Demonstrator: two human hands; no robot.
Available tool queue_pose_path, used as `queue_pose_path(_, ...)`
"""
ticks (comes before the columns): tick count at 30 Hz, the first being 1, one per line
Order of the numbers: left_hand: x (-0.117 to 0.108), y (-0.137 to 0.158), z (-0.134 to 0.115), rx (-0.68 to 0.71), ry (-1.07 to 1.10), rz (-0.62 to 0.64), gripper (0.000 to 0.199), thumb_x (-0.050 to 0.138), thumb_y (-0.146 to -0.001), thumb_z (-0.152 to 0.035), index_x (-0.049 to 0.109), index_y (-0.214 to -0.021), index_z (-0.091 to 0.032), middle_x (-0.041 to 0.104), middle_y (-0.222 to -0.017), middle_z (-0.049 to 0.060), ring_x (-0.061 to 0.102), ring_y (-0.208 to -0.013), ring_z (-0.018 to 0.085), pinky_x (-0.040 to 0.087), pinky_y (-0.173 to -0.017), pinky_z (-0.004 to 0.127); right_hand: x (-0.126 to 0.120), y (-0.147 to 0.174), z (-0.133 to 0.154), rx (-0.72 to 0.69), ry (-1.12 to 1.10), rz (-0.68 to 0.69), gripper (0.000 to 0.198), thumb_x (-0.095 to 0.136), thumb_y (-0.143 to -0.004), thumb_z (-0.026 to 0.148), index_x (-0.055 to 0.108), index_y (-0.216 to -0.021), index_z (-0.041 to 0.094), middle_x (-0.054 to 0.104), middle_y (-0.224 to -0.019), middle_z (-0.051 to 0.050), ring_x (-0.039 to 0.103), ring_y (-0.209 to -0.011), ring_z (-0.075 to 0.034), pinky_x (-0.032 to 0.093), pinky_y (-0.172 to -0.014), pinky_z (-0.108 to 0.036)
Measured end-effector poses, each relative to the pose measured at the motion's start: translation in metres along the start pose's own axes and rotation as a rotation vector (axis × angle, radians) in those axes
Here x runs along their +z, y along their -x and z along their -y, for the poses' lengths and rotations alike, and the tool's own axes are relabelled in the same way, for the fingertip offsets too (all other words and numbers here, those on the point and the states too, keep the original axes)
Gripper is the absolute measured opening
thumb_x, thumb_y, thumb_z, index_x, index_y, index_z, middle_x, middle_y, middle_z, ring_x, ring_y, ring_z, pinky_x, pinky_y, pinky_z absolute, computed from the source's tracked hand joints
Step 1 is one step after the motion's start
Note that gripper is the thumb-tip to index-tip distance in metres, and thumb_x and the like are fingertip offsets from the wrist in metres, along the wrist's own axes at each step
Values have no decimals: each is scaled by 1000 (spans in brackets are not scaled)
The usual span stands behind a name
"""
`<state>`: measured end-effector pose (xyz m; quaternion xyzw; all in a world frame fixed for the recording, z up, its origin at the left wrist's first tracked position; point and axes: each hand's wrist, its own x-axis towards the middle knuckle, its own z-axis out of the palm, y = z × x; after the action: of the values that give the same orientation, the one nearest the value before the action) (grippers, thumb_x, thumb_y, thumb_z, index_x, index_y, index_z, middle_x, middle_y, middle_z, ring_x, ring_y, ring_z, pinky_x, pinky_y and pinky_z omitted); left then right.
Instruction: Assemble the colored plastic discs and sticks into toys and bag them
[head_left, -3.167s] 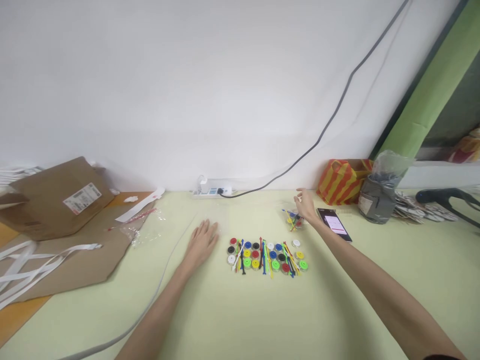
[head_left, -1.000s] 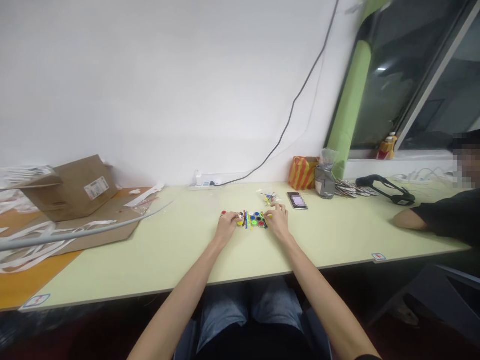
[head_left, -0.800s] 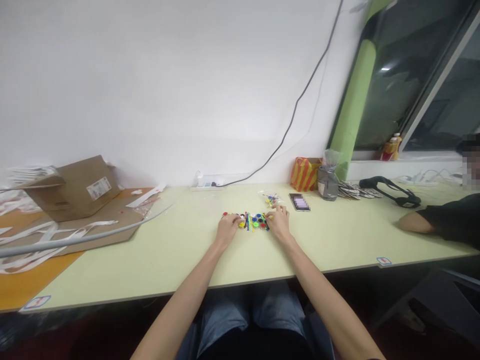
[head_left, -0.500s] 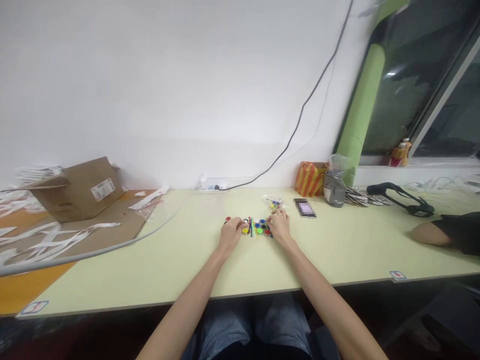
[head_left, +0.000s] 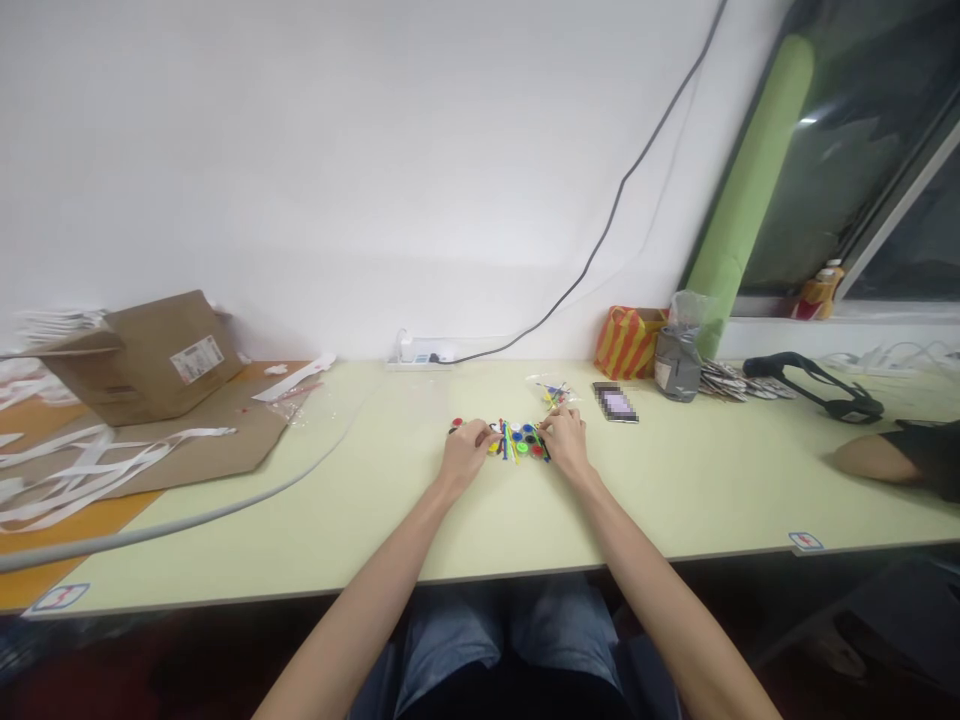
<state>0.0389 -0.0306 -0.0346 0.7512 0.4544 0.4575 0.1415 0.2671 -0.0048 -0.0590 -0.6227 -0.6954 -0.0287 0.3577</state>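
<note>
Small coloured round discs lie in a cluster on the pale table between my hands, among them a green disc (head_left: 523, 448) and a blue disc (head_left: 517, 436). Thin coloured sticks (head_left: 508, 441) lie upright in the view across the cluster's middle. My left hand (head_left: 466, 450) is closed at its left side, fingertips pinched near a yellow disc (head_left: 493, 449). At the right side my right hand (head_left: 566, 437) also pinches, close to a red disc (head_left: 536, 452). Whatever either hand grips is too small to tell. A red disc (head_left: 457, 423) shows beyond my left hand.
A clear bag with coloured sticks (head_left: 553, 392) lies behind my right hand, and a phone (head_left: 616, 402) to its right. Farther right are a striped bag (head_left: 630, 343), a grey pouch (head_left: 677, 365), a black headset strap (head_left: 814, 385) and another person's arm (head_left: 877, 458). A cardboard box (head_left: 150, 360) stands left.
The camera view has shifted slightly, so the table appears higher. Both hands stay at the cluster, with only small finger movements.
</note>
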Motion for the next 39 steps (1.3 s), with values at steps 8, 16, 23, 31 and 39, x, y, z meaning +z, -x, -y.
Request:
queue_pose_path(8,1,-1,0,28,25,8,18,60,-88,-35,63,-78,-19,63,-70,0,55,-63,14,40,-62,27,-9,-3,8,-36,-82,-21,15,60,-88,21,71,-78,21,64,-102,-12,50,-106,-30,40,-87,-42)
queue_pose_path(16,3,-2,0,79,-1,-48,24,57,-91,-40,70,-94,-21,63,-71,0,54,-63,14,43,-64,27,-19,-10,27,-35,-341,-213,15,53,-92,27,66,-84,22,68,-100,-10,55,-104,-29,42,-91,-43)
queue_pose_path(23,-2,-16,-2,139,-108,-125,28,52,-93,-41,68,-84,-21,60,-68,2,53,-65,15,43,-69,28,-11,-31,58,17,-886,-77,17,54,-89,36,59,-83,20,69,-76,-5,65,-67,-20,51,-66,-33)
queue_pose_path(31,-15,-7,4,82,24,-101,35,47,-97,-43,69,-83,-19,62,-72,2,51,-65,14,41,-64,27,-6,1,77,-10,-950,-60,31,50,-88,29,52,-119,23,61,-81,-1,61,-70,-17,49,-66,-29)
queue_pose_path(39,-5,-5,-9,53,123,-46,36,50,-94,-45,70,-80,-19,67,-72,2,52,-63,14,42,-63,27,-11,7,84,-71,-1050,90,30,48,-94,39,51,-120,25,44,-70,4,49,-65,-16,45,-63,-26)
